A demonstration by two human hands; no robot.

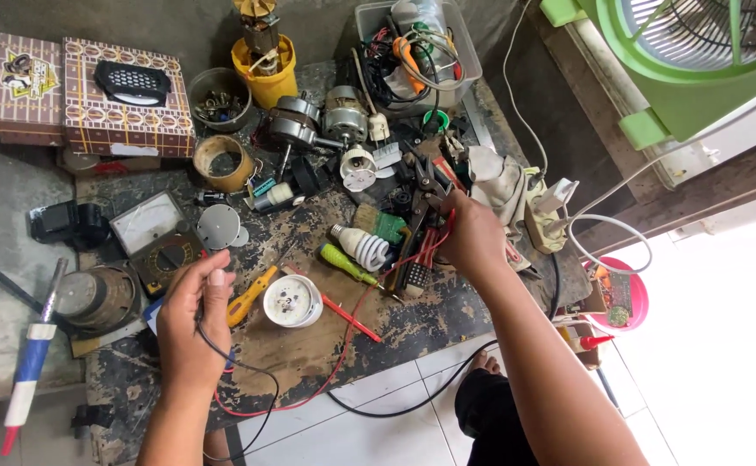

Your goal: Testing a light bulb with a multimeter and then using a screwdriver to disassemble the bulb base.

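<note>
The left hand (pixel 189 324) has a closed grip on a black lead (pixel 238 367), just beside the multimeter (pixel 158 237). The right hand (pixel 473 237) pinches a red lead (pixel 356 315) near the pliers (pixel 425 185). A white round part (pixel 292 300) lies between them on the table (pixel 412 319).

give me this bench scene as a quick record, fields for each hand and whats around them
left hand: pinches a black lead beside the analog meter
right hand: holds a red lead by the pliers
between hands: white round part, yellow screwdriver, green screwdriver, spiral bulb
back of bench: fan motors, yellow cup, patterned boxes
right side: green fan, power strip
surface: worn workbench
</note>
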